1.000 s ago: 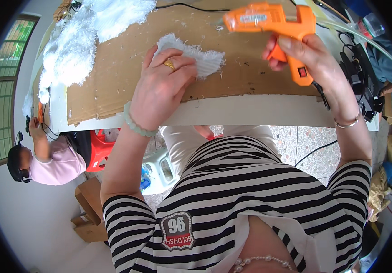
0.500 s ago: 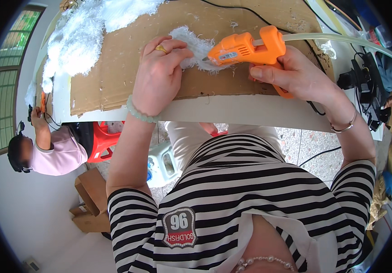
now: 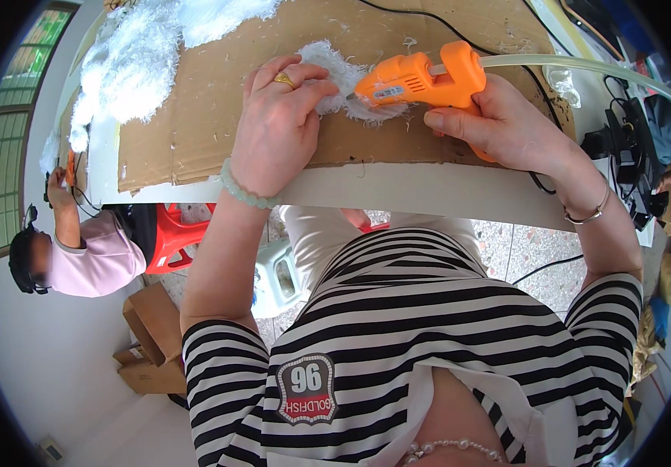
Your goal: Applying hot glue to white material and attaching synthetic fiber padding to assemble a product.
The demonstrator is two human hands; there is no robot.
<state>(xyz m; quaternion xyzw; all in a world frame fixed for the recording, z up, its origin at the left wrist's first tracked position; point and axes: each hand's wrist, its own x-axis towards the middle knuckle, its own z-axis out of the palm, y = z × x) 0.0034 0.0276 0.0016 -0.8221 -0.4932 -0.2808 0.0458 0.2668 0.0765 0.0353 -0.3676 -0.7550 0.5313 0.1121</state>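
My right hand (image 3: pixel 499 124) is wrapped round the grip of an orange hot glue gun (image 3: pixel 421 84), which has a pale glue stick (image 3: pixel 561 62) running out of its back. The gun's nozzle points left, at a small white fluffy piece (image 3: pixel 366 109) lying on the cardboard. My left hand (image 3: pixel 282 124) has its fingers curled and pressed together on the left edge of that fluffy piece. The fingertips are partly hidden behind the hand, close to the nozzle.
Brown cardboard (image 3: pixel 195 148) covers the white table (image 3: pixel 429 183). A heap of white fluffy material (image 3: pixel 133 70) lies at the far left. Black adapters and cables (image 3: pixel 623 148) sit at the right edge. Another person (image 3: pixel 94 257) works at the left, beside a red stool (image 3: pixel 172 237).
My left hand has shifted slightly to the right, along with the fluffy piece under its fingers. The glue gun stays almost in place, its nozzle still at the piece.
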